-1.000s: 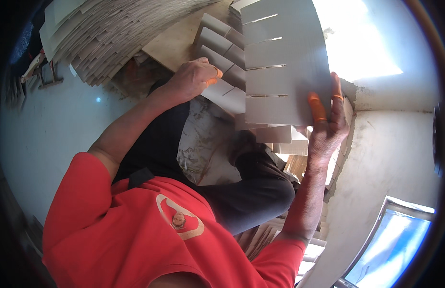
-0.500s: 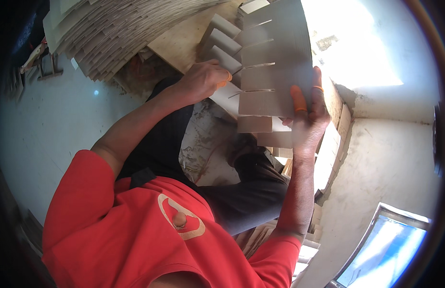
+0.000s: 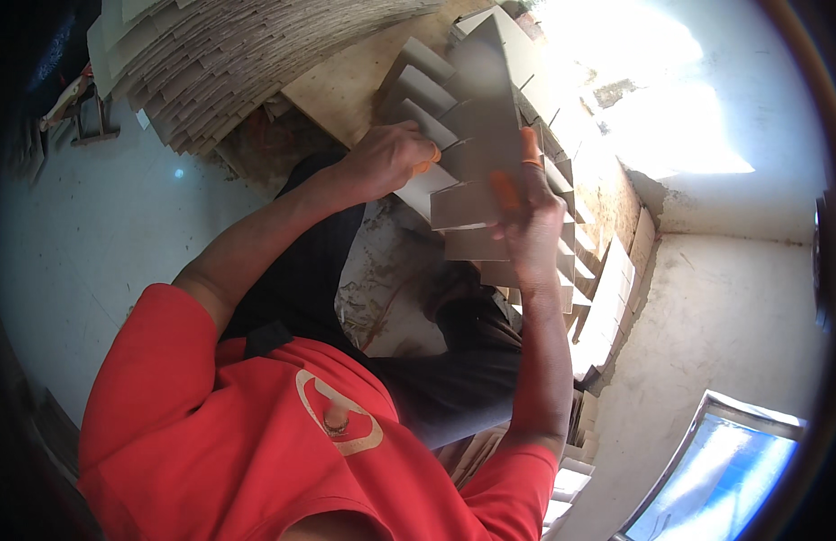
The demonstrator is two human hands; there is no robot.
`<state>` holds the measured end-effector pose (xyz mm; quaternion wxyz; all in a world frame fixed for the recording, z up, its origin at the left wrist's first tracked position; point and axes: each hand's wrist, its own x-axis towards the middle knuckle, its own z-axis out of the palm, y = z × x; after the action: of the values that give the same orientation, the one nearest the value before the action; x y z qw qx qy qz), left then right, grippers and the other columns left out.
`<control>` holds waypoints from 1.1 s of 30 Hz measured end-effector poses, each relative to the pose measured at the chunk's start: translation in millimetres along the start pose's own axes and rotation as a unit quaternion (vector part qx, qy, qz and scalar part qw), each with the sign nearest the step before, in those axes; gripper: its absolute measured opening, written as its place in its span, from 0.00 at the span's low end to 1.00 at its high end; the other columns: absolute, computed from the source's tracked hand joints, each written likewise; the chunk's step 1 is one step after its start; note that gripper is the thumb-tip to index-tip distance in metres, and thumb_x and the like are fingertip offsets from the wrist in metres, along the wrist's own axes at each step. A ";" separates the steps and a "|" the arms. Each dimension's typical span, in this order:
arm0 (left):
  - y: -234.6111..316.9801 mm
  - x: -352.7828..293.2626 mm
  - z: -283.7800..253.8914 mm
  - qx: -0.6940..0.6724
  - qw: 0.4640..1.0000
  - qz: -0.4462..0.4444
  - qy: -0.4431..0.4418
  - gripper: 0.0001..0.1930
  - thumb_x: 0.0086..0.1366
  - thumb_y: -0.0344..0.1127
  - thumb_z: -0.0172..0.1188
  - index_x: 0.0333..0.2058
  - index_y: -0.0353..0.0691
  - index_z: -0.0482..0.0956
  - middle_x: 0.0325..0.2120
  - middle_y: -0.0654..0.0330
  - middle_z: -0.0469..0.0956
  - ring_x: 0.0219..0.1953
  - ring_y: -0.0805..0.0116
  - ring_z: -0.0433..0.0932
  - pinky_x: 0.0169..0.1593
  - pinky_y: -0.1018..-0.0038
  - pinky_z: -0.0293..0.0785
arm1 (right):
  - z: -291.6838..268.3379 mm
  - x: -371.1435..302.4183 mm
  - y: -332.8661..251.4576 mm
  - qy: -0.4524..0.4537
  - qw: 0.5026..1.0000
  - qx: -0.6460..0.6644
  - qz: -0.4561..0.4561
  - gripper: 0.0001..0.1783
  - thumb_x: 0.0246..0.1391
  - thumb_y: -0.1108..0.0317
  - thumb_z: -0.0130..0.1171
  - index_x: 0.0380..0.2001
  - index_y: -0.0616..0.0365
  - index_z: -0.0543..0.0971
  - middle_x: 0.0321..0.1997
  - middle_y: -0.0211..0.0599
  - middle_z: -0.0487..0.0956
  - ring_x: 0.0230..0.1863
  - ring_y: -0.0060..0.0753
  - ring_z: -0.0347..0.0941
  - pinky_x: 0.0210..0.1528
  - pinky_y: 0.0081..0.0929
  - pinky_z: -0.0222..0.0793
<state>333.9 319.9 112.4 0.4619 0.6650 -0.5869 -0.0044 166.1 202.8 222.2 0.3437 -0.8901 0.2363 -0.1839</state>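
Observation:
My right hand (image 3: 532, 225) is closed on a slotted grey cardboard sheet (image 3: 483, 99), with orange covers on two fingers. The sheet stands tilted over a row of cardboard divider strips (image 3: 416, 88), its slotted left edge against them. How deep the strips sit in the slots, I cannot tell. At the near left end of the row, my left hand (image 3: 386, 162) is closed in a pinch on a divider strip. Orange covers show on its fingertips too. Behind the sheet, more cross strips (image 3: 562, 185) of the grid stick out to the right.
A large fanned stack of cardboard sheets (image 3: 256, 63) fills the far left. Under the dividers lies a wooden board (image 3: 332, 81). Cardboard pieces (image 3: 607, 302) lean by the wall at right. Beyond my right arm stands a blue-and-white shiny panel (image 3: 716, 469).
My right hand has moved left with the slotted sheet, bringing it against the divider strips and turning it more edge-on. Cross strips behind it now show. My left hand has barely moved.

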 end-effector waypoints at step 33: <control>-23.9 109.0 21.5 0.153 0.971 0.064 -0.172 0.45 0.43 0.25 0.69 0.64 0.45 0.61 0.62 0.55 0.64 0.68 0.58 0.54 0.66 0.65 0.57 | -51.9 33.2 153.6 -0.032 0.977 -0.151 0.144 0.33 0.52 0.47 0.58 0.55 0.58 0.73 0.44 0.49 0.80 0.50 0.46 0.75 0.51 0.38 0.68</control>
<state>374.6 218.5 143.7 0.2461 0.6778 -0.6928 0.0010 122.7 57.3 156.5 0.2357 -0.8936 0.3763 -0.0662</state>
